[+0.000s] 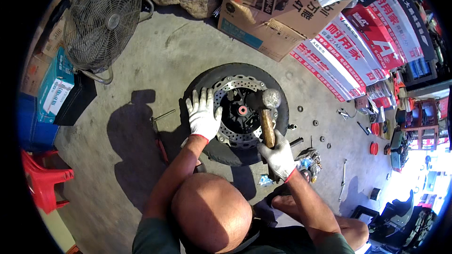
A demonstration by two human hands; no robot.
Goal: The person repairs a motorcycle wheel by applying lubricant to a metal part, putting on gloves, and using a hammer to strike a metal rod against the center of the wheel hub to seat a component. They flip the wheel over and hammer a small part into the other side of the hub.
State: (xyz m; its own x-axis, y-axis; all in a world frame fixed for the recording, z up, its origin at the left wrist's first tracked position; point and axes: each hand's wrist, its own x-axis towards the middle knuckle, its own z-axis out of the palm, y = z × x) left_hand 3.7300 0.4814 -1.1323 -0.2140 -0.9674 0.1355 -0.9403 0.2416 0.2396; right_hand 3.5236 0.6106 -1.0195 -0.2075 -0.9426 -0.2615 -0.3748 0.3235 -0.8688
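A motorcycle wheel (235,154) lies flat on the concrete floor in front of me, with a perforated brake disc (227,137) facing up. A reddish ring (242,110) marks its hub. My left hand (204,116), in a white knitted glove, rests flat with its fingers apart on the tyre's left side and the disc's edge. Gripped in my gloved right hand (278,156) is a hammer (267,128) with a wooden handle. Its rounded grey head (271,99) is over the right part of the wheel; whether it touches the wheel I cannot tell.
Several small rings (316,123) and a wrench (343,179) lie to the right. A greasy metal part (309,162) sits near my right forearm. Cardboard boxes (268,14) stand beyond the wheel, a floor fan (103,21) far left, and a red plastic stool (46,178) at left.
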